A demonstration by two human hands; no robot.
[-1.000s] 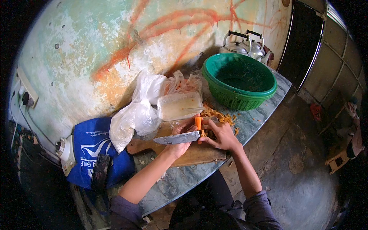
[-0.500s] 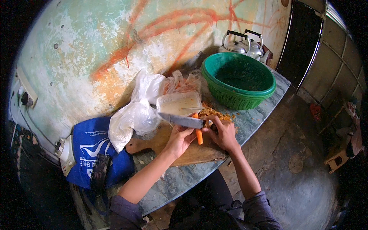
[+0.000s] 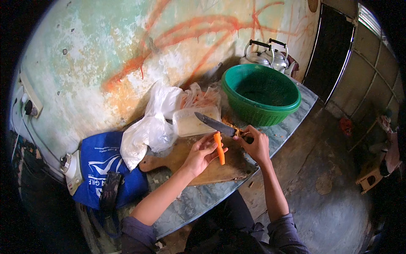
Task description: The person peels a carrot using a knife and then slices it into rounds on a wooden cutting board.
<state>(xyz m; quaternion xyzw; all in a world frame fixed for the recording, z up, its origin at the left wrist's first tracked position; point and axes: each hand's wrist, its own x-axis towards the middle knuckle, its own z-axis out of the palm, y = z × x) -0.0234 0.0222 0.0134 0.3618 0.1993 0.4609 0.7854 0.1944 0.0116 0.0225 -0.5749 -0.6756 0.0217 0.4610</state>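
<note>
My left hand [image 3: 200, 154] is closed on a peeled carrot [image 3: 220, 149], holding it above the wooden cutting board [image 3: 203, 172]. The fingers of my right hand [image 3: 255, 147] wrap round the handle of a knife [image 3: 215, 124]. Its dark, broad blade points up and left, beyond the carrot's upper end and apart from it. Behind the blade stands a clear plastic tub [image 3: 186, 122] with something pale in it. Orange-brown peelings [image 3: 230, 121] lie beside the tub, partly hidden by the knife and my right hand.
A green basket [image 3: 262, 116] stands at the table's far right, with two metal kettles [image 3: 256, 58] behind it. Plastic bags [image 3: 146, 139] lean near the wall, one holding orange pieces. A blue bag [image 3: 99, 146] and a white scale [image 3: 74, 169] sit at the left.
My right hand has drawn the knife away from the carrot, to the right, and its blade now slants upward. The carrot stays in my left hand, showing more of its length.
</note>
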